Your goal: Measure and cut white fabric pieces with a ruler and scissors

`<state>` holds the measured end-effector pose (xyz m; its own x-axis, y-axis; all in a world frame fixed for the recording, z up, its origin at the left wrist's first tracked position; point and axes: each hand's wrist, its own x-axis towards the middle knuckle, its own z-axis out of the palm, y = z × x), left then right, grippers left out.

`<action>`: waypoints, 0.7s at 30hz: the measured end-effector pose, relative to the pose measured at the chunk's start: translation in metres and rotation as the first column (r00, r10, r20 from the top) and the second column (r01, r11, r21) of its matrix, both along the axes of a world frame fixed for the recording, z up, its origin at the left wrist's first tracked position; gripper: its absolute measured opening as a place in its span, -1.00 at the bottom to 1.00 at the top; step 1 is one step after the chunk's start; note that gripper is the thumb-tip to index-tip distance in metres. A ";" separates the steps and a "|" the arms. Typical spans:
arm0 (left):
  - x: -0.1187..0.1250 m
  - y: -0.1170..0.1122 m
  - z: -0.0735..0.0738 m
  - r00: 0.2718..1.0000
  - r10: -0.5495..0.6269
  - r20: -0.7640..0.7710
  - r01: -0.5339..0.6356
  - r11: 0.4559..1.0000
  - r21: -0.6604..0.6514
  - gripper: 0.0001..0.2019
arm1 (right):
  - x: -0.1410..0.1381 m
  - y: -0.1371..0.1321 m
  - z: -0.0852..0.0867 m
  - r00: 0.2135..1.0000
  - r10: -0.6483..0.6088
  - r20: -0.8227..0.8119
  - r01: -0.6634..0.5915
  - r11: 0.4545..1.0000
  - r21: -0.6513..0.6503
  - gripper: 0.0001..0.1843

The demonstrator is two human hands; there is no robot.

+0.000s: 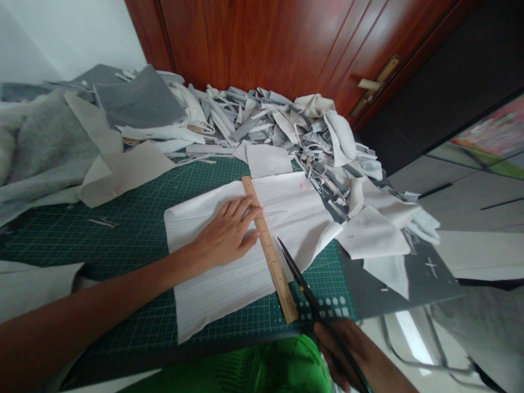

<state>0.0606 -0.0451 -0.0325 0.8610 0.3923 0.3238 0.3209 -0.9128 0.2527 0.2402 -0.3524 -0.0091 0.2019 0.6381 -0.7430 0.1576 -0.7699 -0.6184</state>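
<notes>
A white, finely ribbed piece of fabric lies on a green cutting mat. Across it runs a wooden ruler, slanting down to the mat's front edge. My left hand rests on the fabric with fingers stretched out, its fingertips and thumb reaching the ruler. In my right hand, at the front edge, is a pair of long black scissors. The blades point away from me, their tip close to the ruler's right side over the fabric. Part of the handles is hidden by my fingers.
Grey and white fabric scraps are heaped along the back by a wooden door. More pale pieces lie to the right. A thick grey cloth pile takes up the left. A metal chair frame stands at lower right.
</notes>
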 end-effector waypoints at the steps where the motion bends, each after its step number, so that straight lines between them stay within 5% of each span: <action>1: 0.000 0.000 0.000 1.000 0.000 0.003 0.000 1.000 -0.005 -0.57 | 0.001 0.005 0.003 0.999 0.036 -0.007 -0.036 0.999 -0.010 -0.24; 10: 0.000 -0.002 0.005 1.000 0.012 0.021 -0.011 0.999 -0.049 -0.55 | -0.002 0.042 0.033 0.974 0.181 0.134 -0.177 0.983 -0.046 -0.18; 21: -0.001 -0.003 0.005 0.999 0.013 0.051 -0.010 0.998 -0.065 -0.58 | -0.003 0.049 0.031 0.967 0.165 0.194 -0.164 0.986 -0.023 -0.24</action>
<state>0.0598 -0.0482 -0.0270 0.8390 0.4238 0.3411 0.3163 -0.8902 0.3280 0.2372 -0.3035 0.0223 0.2352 0.6700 -0.7041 0.3990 -0.7271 -0.5586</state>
